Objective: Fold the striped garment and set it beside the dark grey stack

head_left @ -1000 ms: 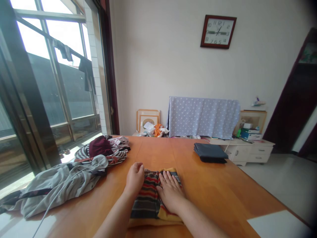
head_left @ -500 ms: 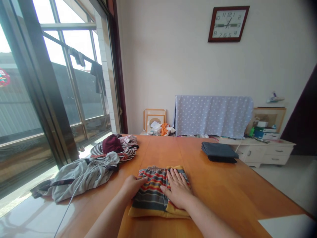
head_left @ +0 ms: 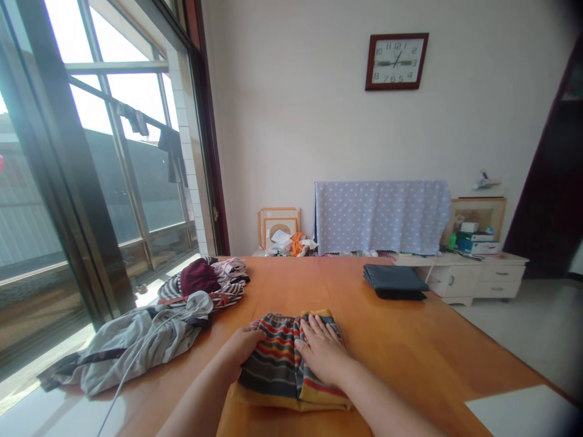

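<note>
A folded striped garment (head_left: 277, 364) in red, grey and yellow lies on the orange wooden table (head_left: 410, 352) right in front of me. My left hand (head_left: 241, 349) grips its left edge, with the fingers curled under the fabric. Flat on top of the garment's right half rests my right hand (head_left: 321, 352), fingers spread and pressing down.
A heap of unfolded clothes (head_left: 159, 315), grey, striped and maroon, lies on the table's left side by the window. A folded dark garment (head_left: 394, 280) sits at the far right of the table. A white paper (head_left: 514, 409) lies at the near right corner.
My left hand went from resting on top of the garment to gripping its left edge. The right hand stayed pressed flat on it. The camera shifted a little.
</note>
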`<move>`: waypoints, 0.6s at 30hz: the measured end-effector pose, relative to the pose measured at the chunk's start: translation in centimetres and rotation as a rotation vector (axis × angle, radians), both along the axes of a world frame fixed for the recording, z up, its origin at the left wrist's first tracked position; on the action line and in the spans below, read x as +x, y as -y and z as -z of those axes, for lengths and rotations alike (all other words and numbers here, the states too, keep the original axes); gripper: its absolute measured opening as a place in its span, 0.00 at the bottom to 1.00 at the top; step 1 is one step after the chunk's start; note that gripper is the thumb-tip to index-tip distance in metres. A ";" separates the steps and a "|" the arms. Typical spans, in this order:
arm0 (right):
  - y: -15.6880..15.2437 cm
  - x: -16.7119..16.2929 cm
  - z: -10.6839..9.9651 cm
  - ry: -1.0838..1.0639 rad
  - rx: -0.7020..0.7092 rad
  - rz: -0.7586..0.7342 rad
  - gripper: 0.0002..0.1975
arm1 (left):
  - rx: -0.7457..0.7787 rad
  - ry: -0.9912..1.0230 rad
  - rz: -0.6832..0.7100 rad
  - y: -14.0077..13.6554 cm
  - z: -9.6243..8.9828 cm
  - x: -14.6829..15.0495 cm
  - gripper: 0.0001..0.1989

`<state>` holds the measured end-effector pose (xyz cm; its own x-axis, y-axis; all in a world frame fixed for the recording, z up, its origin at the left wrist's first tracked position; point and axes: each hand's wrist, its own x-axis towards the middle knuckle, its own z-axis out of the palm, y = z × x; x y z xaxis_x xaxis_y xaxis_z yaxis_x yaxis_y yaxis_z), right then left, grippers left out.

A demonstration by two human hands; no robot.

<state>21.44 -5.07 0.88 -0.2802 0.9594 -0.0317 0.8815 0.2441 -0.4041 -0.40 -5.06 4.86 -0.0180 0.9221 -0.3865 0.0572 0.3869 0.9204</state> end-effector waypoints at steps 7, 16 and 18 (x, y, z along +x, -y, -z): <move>0.6 -0.5 1.9 -0.025 0.070 0.003 0.35 | 0.059 0.183 0.058 -0.5 -2.0 1.6 0.13; -0.5 1.4 0.5 -1.030 0.083 0.222 0.30 | 0.181 0.021 0.243 -2.1 -4.1 5.9 0.16; -0.6 1.5 0.6 -1.330 -0.142 0.258 0.32 | 0.189 -0.023 0.260 -2.3 -4.4 6.3 0.17</move>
